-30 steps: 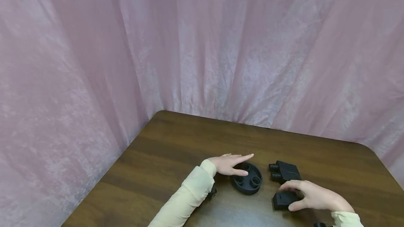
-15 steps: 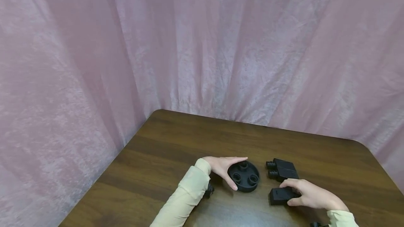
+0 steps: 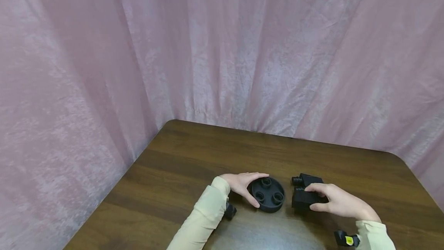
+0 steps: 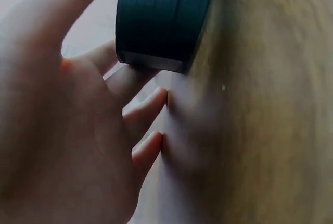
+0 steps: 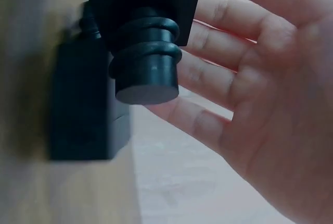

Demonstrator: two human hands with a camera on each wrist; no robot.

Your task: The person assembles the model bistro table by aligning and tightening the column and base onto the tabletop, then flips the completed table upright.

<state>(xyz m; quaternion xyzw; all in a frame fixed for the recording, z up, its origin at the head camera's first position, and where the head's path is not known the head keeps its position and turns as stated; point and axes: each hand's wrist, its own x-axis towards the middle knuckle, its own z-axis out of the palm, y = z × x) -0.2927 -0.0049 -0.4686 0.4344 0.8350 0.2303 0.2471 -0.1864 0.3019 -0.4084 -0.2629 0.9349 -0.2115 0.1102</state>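
Note:
My left hand (image 3: pixel 241 185) grips the left side of a round black base (image 3: pixel 268 206), which has three ring-shaped sockets facing up. Its thumb is at the near side and the fingers lie round the far side; in the left wrist view the base's side wall (image 4: pixel 161 21) shows between them. My right hand (image 3: pixel 343 203) holds a black rectangular block (image 3: pixel 301 200) between thumb and fingers, raised over the table. From this block's end sticks a ribbed round peg (image 5: pixel 148 67), seen in the right wrist view.
Just behind the held block lies another black blocky piece (image 3: pixel 311 179) with a ribbed peg (image 3: pixel 296 181), partly hidden. The brown wooden table (image 3: pixel 194 146) ends at a pink curtain (image 3: pixel 222 68). Black wrist devices sit by both sleeves.
My left hand has gone from lying spread over the base to gripping its side. My right hand has lifted the block and moved it away from me and slightly left.

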